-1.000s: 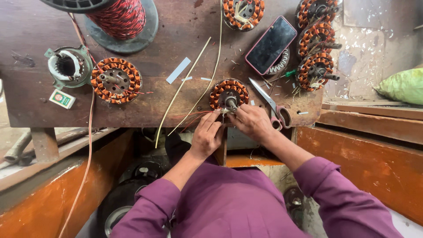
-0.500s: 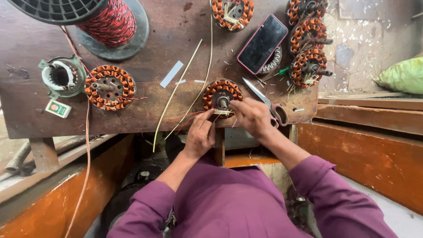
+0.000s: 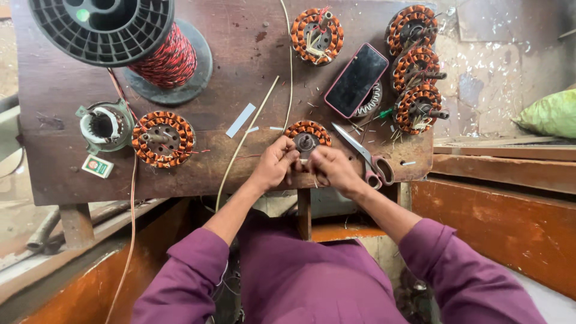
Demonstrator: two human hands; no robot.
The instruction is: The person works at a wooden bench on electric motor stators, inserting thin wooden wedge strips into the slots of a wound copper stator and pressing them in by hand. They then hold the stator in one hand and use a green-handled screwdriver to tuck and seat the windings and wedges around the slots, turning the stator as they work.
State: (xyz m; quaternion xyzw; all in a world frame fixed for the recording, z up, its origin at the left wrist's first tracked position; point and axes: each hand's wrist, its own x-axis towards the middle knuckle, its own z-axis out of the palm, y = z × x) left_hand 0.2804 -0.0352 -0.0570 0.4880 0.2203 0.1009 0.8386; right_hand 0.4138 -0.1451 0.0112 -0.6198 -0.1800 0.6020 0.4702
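Both hands meet at the front edge of the counter (image 3: pixel 54 174), a worn dark wooden board: the left hand (image 3: pixel 275 163) and the right hand (image 3: pixel 331 169) have their fingers bunched together and clamped on the near rim of a small copper-wound stator (image 3: pixel 307 135), which lies flat on the board just behind them, near the middle of the front edge. Just to the right of it lie scissors (image 3: pixel 366 159) with reddish handles, blades pointing toward the back; they crowd the right hand's side. Behind the scissors a dark phone in a pink case (image 3: pixel 356 80) rests tilted on a coiled part. Three more wound stators (image 3: pixel 416 66) are stacked in a line along the right edge, and another wound stator (image 3: pixel 317 35) sits near the back edge at the middle. To the left of the hands two pale thin sleeving strips (image 3: pixel 247 135) run slantwise from the front edge toward the back, with a small white paper strip (image 3: pixel 240 120) beside them. Further left sits a larger stator (image 3: pixel 163 138), then a bare metal motor housing (image 3: pixel 105 126) and a small green-and-white box (image 3: pixel 97 166) near the left front corner. A big black spool of red wire (image 3: pixel 129 42) fills the back left corner, a red strand trailing off the front edge. Below are orange-painted wooden boards (image 3: pixel 498 222); a green sack (image 3: pixel 549 114) lies at the right against a flaking wall.
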